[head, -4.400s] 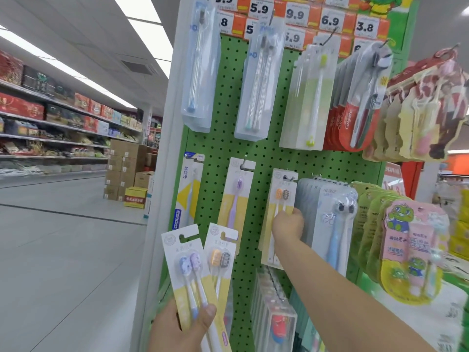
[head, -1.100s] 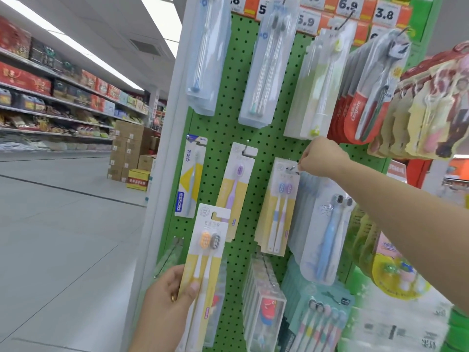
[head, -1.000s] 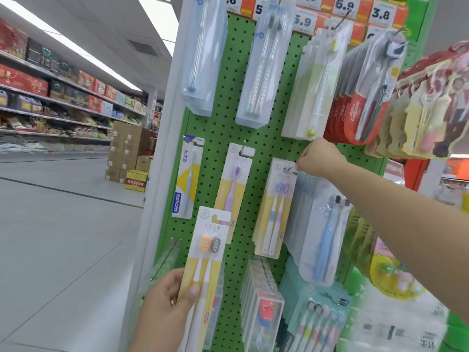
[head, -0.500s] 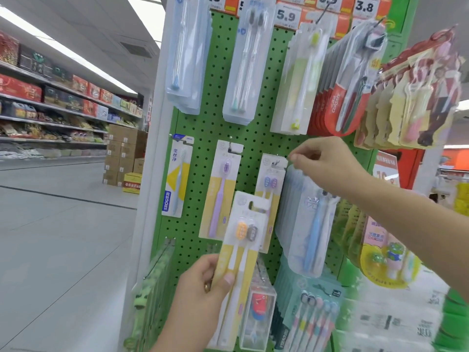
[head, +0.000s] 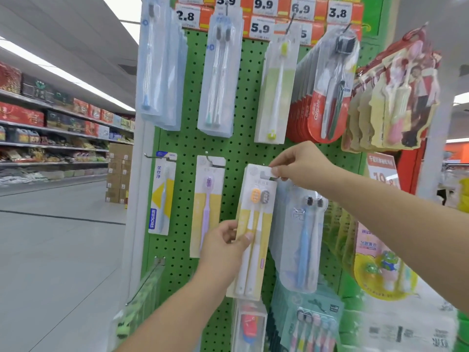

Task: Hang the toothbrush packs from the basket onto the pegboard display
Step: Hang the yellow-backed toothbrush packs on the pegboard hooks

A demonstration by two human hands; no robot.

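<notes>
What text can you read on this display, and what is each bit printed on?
"2.8", "5.9", "9.9", "6.9", "3.8", "5.9": price tags.
"Colgate": red pack.
"FROG": blue-and-yellow pack.
Chinese print on other packs and the red sign: too blurred.

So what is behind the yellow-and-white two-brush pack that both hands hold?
Behind the yellow-and-white two-brush pack only green pegboard shows around its edges. The pack covers whatever hangs directly behind it, and the right hand hides the hook.

Toothbrush pack point(head: 253, 232) is showing matt card under glossy clear plastic; pegboard point(head: 243, 153) is looking smooth, painted, perforated.
</notes>
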